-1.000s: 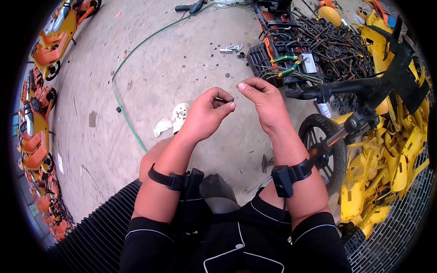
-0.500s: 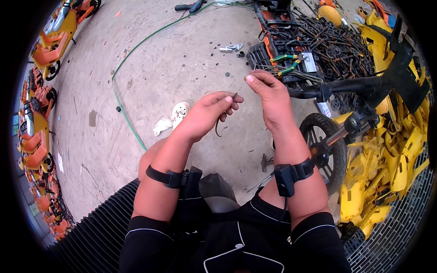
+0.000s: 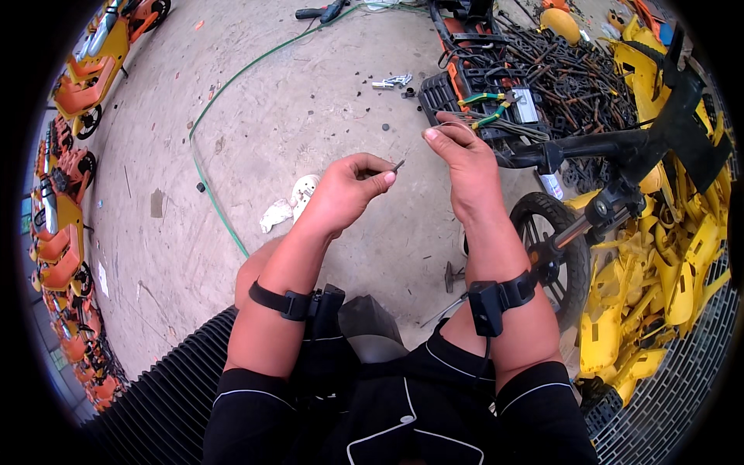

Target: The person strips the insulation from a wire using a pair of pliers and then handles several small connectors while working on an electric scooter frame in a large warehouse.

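My left hand [image 3: 345, 194] is pinched on a short dark wire [image 3: 398, 165], whose tip sticks up past my thumb; the rest is hidden by the fingers. Up and to the right, apart from it, my right hand [image 3: 469, 167] has thumb and fingers closed around what looks like a fine pale strand [image 3: 457, 124], too small to make out clearly. Just beyond that hand lie pliers with green and yellow grips [image 3: 488, 116] and a bundle of cables [image 3: 527, 132] on a black and orange frame [image 3: 457, 39].
A black vehicle frame [image 3: 589, 151] with a wheel [image 3: 570, 294] stands at my right, beside yellow body panels [image 3: 601, 333] and dark metal parts [image 3: 573, 77]. A green hose [image 3: 217, 209] crosses the concrete floor [image 3: 155, 271]. Orange vehicles [image 3: 89, 85] line the left; black corrugated material [image 3: 170, 372] lies lower left.
My right hand has risen and moved right, away from my left. The dark wire that dangled below my left fingers half a second ago no longer shows there; its tip points up.
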Motion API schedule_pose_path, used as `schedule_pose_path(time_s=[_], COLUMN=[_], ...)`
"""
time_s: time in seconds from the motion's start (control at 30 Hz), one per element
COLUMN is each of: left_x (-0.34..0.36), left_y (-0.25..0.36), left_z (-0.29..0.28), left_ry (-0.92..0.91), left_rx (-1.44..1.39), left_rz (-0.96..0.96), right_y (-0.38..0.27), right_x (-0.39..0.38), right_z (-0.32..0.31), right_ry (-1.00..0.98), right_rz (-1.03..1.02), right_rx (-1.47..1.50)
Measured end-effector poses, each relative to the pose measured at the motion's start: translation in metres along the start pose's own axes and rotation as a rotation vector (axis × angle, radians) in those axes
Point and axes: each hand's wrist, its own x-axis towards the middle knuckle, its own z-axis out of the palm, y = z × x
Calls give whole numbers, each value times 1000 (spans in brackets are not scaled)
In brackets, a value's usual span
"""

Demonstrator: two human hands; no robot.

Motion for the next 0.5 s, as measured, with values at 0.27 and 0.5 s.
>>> schedule_pose_path(time_s=[0.27,0.5], left_x=[1,-11], left_y=[-2,13], left_z=[-7,-4], left_ry=[51,-123], left_rx=[11,40], left_rz=[-31,-22], right_y=[1,-5], right_x=[-3,-1], right_z=[6,1], right_ry=[-15,10], right_rz=[5,34], right_rx=[-14,-1])
